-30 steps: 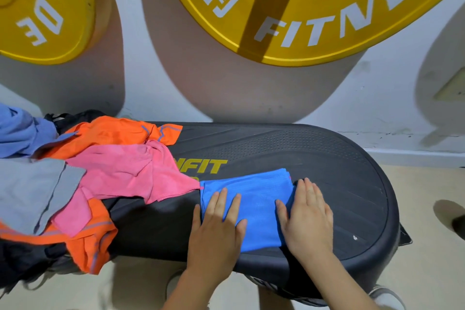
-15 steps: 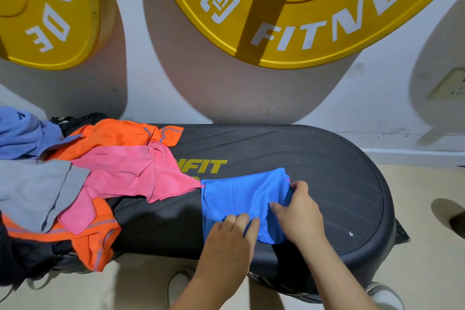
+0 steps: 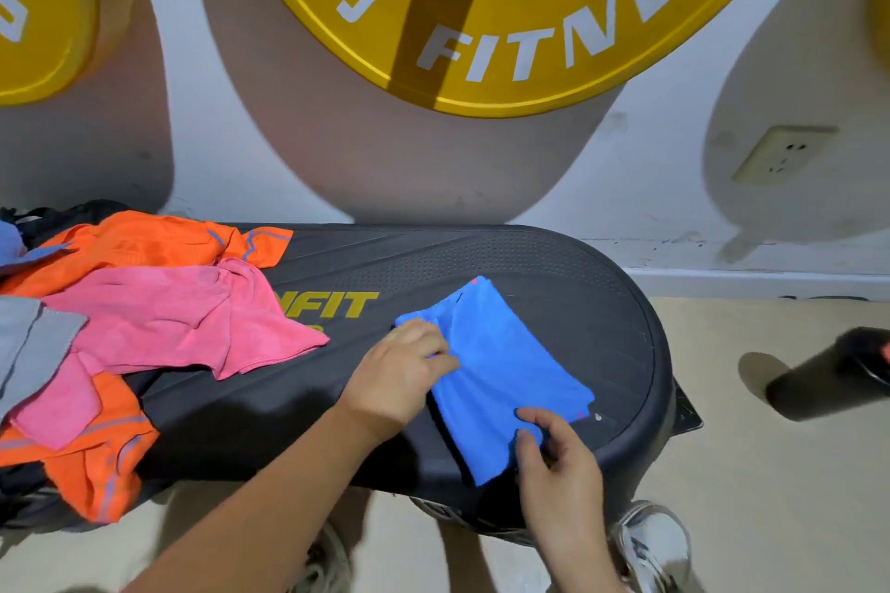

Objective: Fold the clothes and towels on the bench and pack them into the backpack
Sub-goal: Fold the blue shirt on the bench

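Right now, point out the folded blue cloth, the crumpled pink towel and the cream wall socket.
folded blue cloth [image 3: 501,366]: head view, middle of its top layer.
crumpled pink towel [image 3: 163,323]: head view, flat middle area.
cream wall socket [image 3: 781,155]: head view, centre of its faceplate.

hands 2 | blue cloth 1 | pink towel 1 | bench 1

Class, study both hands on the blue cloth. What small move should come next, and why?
Probably lift the blue cloth clear of the bench: it already lies folded small, and the left hand and right hand each pinch an edge.
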Tool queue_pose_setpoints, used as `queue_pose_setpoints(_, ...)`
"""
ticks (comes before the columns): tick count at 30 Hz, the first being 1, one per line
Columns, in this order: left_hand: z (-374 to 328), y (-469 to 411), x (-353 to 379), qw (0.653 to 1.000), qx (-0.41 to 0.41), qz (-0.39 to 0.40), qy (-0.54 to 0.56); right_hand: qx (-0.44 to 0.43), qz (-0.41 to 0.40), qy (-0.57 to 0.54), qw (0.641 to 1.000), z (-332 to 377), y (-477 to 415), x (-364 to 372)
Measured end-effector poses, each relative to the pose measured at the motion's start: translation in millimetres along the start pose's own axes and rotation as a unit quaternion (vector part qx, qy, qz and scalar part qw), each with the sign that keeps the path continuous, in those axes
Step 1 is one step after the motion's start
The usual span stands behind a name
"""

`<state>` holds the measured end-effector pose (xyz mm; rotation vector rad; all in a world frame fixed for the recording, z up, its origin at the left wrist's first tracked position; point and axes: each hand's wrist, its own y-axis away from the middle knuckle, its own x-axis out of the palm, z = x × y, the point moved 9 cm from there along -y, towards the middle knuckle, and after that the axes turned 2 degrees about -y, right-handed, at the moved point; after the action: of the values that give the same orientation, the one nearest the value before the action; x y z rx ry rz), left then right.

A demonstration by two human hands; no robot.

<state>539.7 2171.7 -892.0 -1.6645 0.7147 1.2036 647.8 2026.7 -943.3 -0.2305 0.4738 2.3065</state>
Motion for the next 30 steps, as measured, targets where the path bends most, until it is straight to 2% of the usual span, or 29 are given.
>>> queue_pose_setpoints(3,-16,23,-1,0.999,-0.020,0.033,0.026,0.104,0.059,-0.079,0.990,-16,12,18)
queue_pose_setpoints(6,-51,55,14,0.989,-0.009,0.118,0.092,0.143,0.101,-0.102,0.979,-5,16,18)
queue_pose_setpoints(7,-55,59,17,0.985,-0.026,0.124,0.119,0.145,0.122,-0.115,0.975,2,17,18)
queue_pose_setpoints(10,-52,55,17,0.984,-0.076,0.072,0.145,0.145,0.179,-0.135,0.964,17,18,18)
queue_pose_setpoints(12,-49,53,17,0.981,-0.099,0.035,0.161,0.136,0.198,-0.105,0.965,16,17,16)
queue_pose_setpoints(13,-48,53,17,0.977,-0.113,0.021,0.179,0.107,0.186,-0.061,0.975,14,14,12)
queue_pose_setpoints(14,-45,52,18,0.971,-0.132,0.011,0.199,0.034,0.158,0.031,0.986,18,9,4)
queue_pose_setpoints(15,-41,52,19,0.964,-0.154,0.006,0.215,-0.073,0.118,0.167,0.976,31,6,-2)
queue_pose_setpoints(16,-38,52,19,0.959,-0.173,0.007,0.226,-0.178,0.070,0.304,0.933,44,8,-3)
queue_pose_setpoints(17,-36,51,18,0.956,-0.182,0.010,0.229,-0.253,0.044,0.391,0.884,51,12,2)
queue_pose_setpoints(18,-35,51,18,0.955,-0.184,0.018,0.230,-0.294,0.039,0.434,0.851,55,16,9)
queue_pose_setpoints(21,-38,55,16,0.959,-0.164,0.035,0.228,-0.383,0.093,0.453,0.800,60,22,31)
queue_pose_setpoints(25,-42,71,10,0.964,-0.133,0.059,0.223,-0.489,0.144,0.446,0.736,64,23,19)
queue_pose_setpoints(28,-41,83,8,0.952,-0.152,0.091,0.250,-0.481,0.254,0.457,0.703,50,23,14)
queue_pose_setpoints(30,-40,85,4,0.941,-0.171,0.098,0.276,-0.424,0.293,0.464,0.720,48,16,11)
